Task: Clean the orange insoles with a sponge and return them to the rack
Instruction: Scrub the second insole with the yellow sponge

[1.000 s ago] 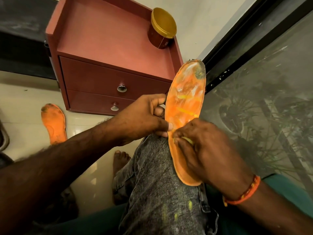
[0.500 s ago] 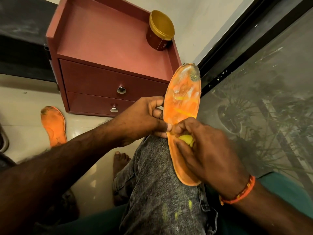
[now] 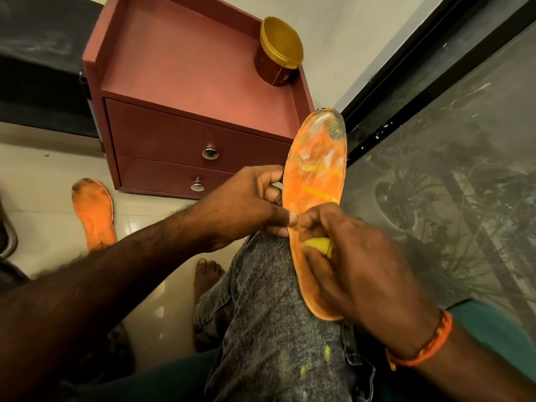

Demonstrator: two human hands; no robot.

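An orange insole [image 3: 316,169] lies lengthwise on my raised knee, its soapy toe end pointing away and marked with a dark stain. My left hand [image 3: 246,204] pinches its left edge at the middle. My right hand [image 3: 356,262] grips a small yellow sponge [image 3: 317,245] and presses it on the insole's lower half; most of the sponge is hidden under my fingers. A second orange insole [image 3: 94,213] lies flat on the tiled floor at the left, dirty at its toe.
A red-brown cabinet [image 3: 179,91] with two drawers stands ahead, a gold-lidded jar [image 3: 280,50] at its back right corner. A dark-framed glass door [image 3: 435,140] runs along the right. My bare foot [image 3: 207,275] rests on the pale floor.
My right hand has slid the sponge slightly down the insole, and more of the yellow sponge shows between my fingers. My left hand keeps its pinch on the edge.
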